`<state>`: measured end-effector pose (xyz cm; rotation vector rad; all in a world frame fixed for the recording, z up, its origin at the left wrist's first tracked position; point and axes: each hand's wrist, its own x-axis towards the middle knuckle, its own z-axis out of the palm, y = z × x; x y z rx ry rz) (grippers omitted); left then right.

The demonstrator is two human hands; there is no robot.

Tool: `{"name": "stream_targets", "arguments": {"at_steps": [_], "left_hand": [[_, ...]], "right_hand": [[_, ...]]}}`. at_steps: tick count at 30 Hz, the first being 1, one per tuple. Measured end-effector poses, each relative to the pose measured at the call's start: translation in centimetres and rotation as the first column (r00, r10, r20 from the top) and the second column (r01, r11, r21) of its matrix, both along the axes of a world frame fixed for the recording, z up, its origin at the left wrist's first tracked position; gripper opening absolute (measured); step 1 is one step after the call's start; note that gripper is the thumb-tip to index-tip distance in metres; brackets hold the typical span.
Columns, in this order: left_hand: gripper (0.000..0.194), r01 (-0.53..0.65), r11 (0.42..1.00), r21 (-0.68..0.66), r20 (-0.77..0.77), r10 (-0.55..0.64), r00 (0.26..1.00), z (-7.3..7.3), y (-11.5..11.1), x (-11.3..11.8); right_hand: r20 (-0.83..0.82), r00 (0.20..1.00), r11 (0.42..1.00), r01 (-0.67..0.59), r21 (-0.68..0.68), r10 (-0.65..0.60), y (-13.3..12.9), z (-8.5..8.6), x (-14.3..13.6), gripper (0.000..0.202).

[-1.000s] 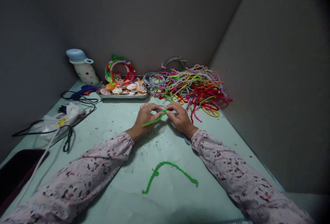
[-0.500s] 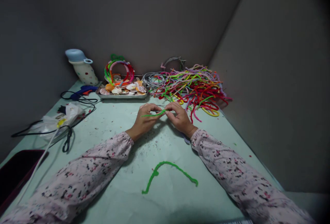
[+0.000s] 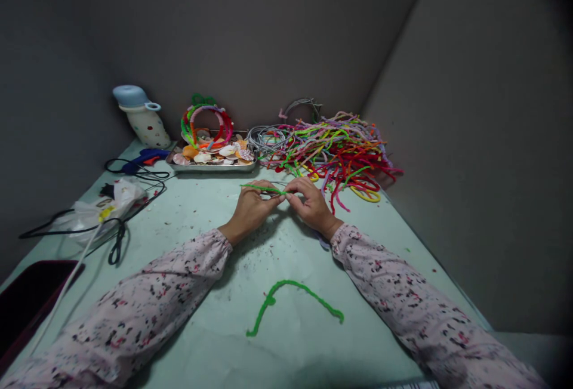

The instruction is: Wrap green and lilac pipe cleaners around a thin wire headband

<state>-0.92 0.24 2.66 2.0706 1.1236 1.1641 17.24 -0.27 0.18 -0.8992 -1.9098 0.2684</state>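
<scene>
left hand (image 3: 250,207): fingers closed, thumb and forefinger pinching at the inner end of the green pipe cleaner.
right hand (image 3: 312,207): fingers closed too, gripping the same end, their tips touching or nearly touching the left fingertips.
green pipe cleaner (image 3: 258,187): between the fingertips of both hands, its loose end sticking out leftward above the left fingers.
thin wire (image 3: 279,183): grey, just beyond the fingertips; how far the fingers hold it is hard to tell.
bent pipe cleaner (image 3: 292,283): green, lying on the table (image 3: 201,323), nearer the body than the fingers, curved like an arch with a small knob on its left side.
tray (image 3: 215,168): beyond the left fingers, filled with shells (image 3: 230,150).
hoops (image 3: 230,122): wrapped in bright colours, standing on the shells, beyond and left of the fingers.
wire coil (image 3: 255,139): grey, beyond the fingers, between the tray and the pile.
pile of pipe cleaners (image 3: 349,144): many colours, beyond and right of the right fingers.
bottle (image 3: 150,129): blue lid, far left beyond the fingers, tilted in view.
plastic bag (image 3: 89,213): well left of the left fingers, black cord around it.
</scene>
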Motion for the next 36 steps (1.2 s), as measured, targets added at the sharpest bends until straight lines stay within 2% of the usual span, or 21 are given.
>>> {"name": "stream_targets", "arguments": {"at_steps": [7, 11, 16, 23, 36], "left_hand": [[0.016, -0.051, 0.994, 0.093, -0.084, 0.058, 0.995, -0.22, 0.24, 0.02], [0.018, -0.030, 0.998, 0.054, -0.069, 0.033, 0.997, -0.25, 0.21, -0.04], [0.021, -0.089, 0.995, 0.043, -0.108, 0.093, 0.990, -0.39, 0.24, -0.13], [0.021, -0.070, 0.997, 0.034, -0.105, 0.073, 0.992, -0.44, 0.44, -0.15], [0.023, -0.076, 0.994, 0.081, -0.169, 0.089, 0.982, -0.37, 0.39, -0.02]], "right_hand": [[-0.010, 1.000, 1.000, 0.011, -0.025, -0.012, -0.03, 0.10, 0.00, 0.006], [0.005, 1.000, 1.000, 0.018, -0.020, -0.018, -0.05, 0.12, -0.04, 0.007], [0.022, 1.000, 1.000, 0.000, -0.014, 0.000, -0.10, 0.09, -0.10, 0.007], [0.030, 0.999, 1.000, -0.014, -0.008, 0.014, -0.13, 0.09, -0.09, 0.004], [0.028, 1.000, 1.000, 0.000, -0.003, 0.000, -0.20, 0.16, -0.20, 0.003]]}}
